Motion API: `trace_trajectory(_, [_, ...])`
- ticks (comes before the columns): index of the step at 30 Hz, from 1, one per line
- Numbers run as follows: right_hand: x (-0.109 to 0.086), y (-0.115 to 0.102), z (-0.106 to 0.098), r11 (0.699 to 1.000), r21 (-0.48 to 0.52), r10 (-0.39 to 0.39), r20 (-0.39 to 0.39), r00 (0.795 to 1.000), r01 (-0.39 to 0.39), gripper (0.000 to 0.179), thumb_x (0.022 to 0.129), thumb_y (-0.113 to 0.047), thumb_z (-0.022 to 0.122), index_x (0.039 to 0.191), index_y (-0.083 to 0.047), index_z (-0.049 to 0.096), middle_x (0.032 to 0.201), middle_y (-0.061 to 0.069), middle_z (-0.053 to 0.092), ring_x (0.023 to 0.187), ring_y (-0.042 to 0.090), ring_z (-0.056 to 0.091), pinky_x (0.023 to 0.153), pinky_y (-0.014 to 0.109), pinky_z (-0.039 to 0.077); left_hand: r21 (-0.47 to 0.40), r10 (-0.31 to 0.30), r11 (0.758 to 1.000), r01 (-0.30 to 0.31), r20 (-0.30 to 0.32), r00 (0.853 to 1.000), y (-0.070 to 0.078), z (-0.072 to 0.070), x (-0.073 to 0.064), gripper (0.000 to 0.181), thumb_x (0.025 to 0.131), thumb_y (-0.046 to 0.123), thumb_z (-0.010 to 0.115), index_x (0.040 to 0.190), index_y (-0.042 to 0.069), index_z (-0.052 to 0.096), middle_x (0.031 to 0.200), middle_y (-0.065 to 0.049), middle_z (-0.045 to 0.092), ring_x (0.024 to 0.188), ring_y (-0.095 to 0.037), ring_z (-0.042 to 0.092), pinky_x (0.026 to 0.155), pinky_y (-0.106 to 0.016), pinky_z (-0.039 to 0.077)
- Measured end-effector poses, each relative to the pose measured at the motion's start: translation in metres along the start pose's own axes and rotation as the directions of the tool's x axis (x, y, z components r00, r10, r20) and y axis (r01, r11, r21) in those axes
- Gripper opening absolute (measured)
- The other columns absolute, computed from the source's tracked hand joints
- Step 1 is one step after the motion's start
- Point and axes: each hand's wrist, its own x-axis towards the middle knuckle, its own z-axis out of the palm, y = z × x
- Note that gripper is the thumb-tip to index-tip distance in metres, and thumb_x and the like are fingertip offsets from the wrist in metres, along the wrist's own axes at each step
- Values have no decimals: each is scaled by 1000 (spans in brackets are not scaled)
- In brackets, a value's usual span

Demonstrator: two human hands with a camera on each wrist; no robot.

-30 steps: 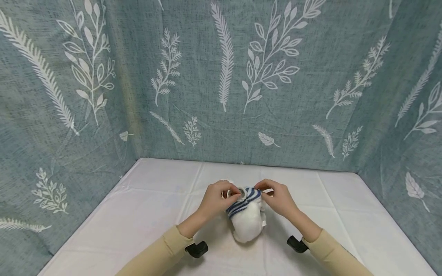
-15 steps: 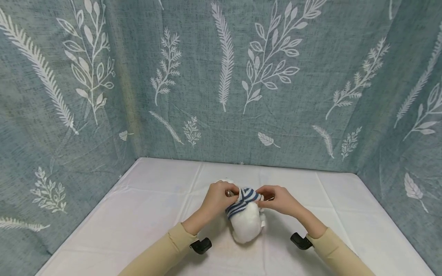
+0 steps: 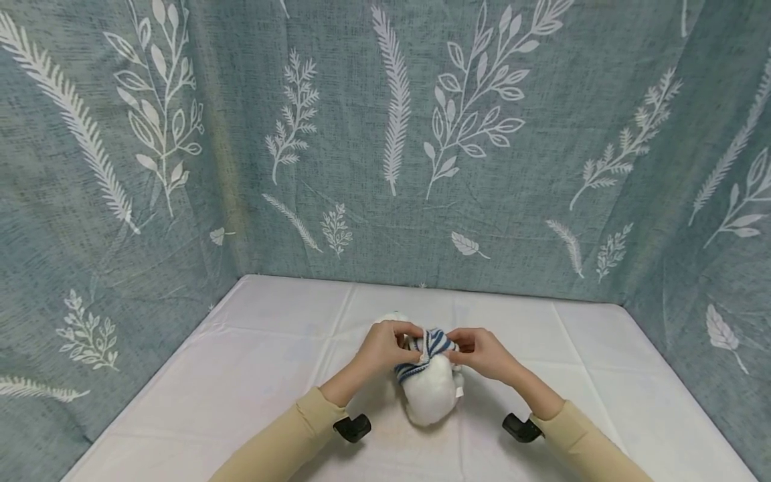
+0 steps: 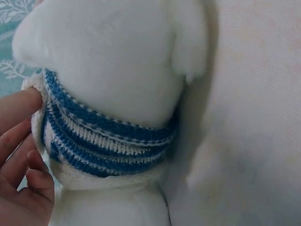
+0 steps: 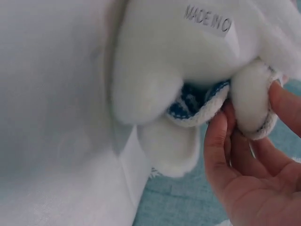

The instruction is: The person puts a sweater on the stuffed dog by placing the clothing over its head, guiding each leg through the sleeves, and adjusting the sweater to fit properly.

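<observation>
A white plush toy [image 3: 429,395] lies on the table, its body partly wrapped in a blue-and-white striped knit garment [image 3: 435,341]. With thumb and fingers, my left hand [image 3: 381,348] pinches the garment's pale edge; the left wrist view shows the striped knit [image 4: 110,141] stretched across the plush body [image 4: 113,61]. On the other side, my right hand [image 3: 486,351] grips the knit trim around a small plush limb [image 5: 251,96]. A printed white tag [image 5: 209,19] shows on the toy in the right wrist view. The toy's far end is mostly hidden behind my left hand.
A white cloth covers the table [image 3: 283,321]. Blue-green curtains [image 3: 355,147] with white leaf prints stand behind it and at both sides. A black wrist mount [image 3: 353,428] hangs under the left sleeve, another black mount [image 3: 521,428] under the right.
My right hand has shifted slightly down and its hold on the garment has changed. The striped knit is bunched higher between the hands. My left hand keeps its pinch nearly in place.
</observation>
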Motion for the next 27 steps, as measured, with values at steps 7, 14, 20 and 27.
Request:
trace_trajectory(7, [1, -1, 1, 999, 41, -31, 31, 999, 29, 30, 93, -15, 60, 118, 2, 62, 109, 15, 66, 89, 15, 62, 73, 23, 51, 20, 67, 998, -67, 33, 997, 1, 4, 0, 29, 76, 12, 77, 104, 14, 68, 93, 0, 67, 60, -9, 44, 53, -21, 38])
trace_trajectory(14, [1, -1, 2, 997, 78, -34, 69, 997, 28, 31, 95, -16, 58, 120, 2, 60, 108, 15, 65, 91, 15, 61, 75, 25, 51, 51, 55, 997, -55, -3, 998, 0, 10, 1, 29, 74, 9, 75, 101, 16, 66, 95, 1, 68, 63, -8, 45, 56, -21, 38])
trace_trajectory(20, [0, -5, 3, 991, -63, -119, -40, 992, 116, 41, 90, -27, 66, 126, -12, 53, 113, 7, 64, 103, 20, 62, 85, 34, 52, 68, 47, 997, -45, -30, 998, 0, 11, 1, 27, 73, 10, 75, 97, 16, 66, 90, 3, 68, 65, -9, 46, 57, -22, 39])
trace_trajectory(27, [1, -8, 5, 887, -341, -362, -101, 926, 310, 27, 84, -19, 73, 110, -21, 69, 102, -6, 66, 90, 11, 61, 75, 38, 53, 84, 78, 994, -75, -36, 996, 0, 11, 2, 23, 72, 11, 75, 92, 16, 64, 81, 7, 63, 69, -10, 44, 60, -22, 38])
